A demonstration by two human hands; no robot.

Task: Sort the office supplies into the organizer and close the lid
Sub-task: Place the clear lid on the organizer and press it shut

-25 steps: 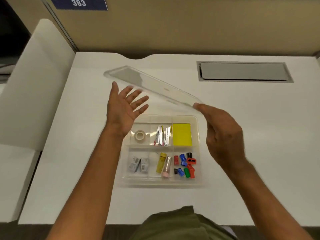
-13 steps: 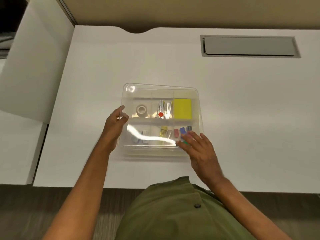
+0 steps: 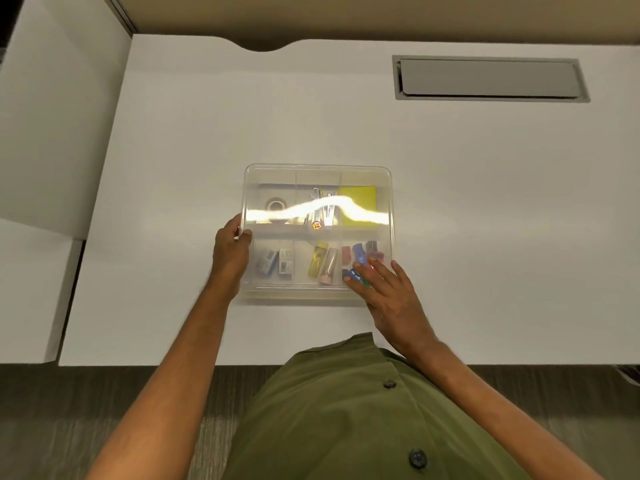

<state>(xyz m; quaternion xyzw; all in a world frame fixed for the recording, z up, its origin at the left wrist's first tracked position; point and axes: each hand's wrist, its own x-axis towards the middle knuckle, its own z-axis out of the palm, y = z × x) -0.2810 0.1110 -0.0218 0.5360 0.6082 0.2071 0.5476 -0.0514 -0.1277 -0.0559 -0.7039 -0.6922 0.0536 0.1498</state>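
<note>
A clear plastic organizer (image 3: 392, 202) sits mid-desk with its transparent lid (image 3: 277, 174) lying flat on top. Through the lid I see a tape roll (image 3: 276, 204), metal clips (image 3: 320, 211), a yellow sticky pad (image 3: 360, 199), staple boxes (image 3: 275, 265), two small tubes (image 3: 322, 263) and several coloured sharpeners (image 3: 360, 252). My left hand (image 3: 230, 252) grips the lid's left edge, thumb over the rim. My right hand (image 3: 388, 292) lies flat with fingers spread on the lid's front right corner.
The white desk (image 3: 485, 220) has a grey cable hatch (image 3: 488, 79) at the back right and a notch in its far edge. A white partition panel (image 3: 52, 116) stands along the left. My green shirt (image 3: 346, 410) fills the bottom.
One second ago the lid was held tilted above the organizer. It came down onto the box, and both hands now rest on it. The view shifted downward.
</note>
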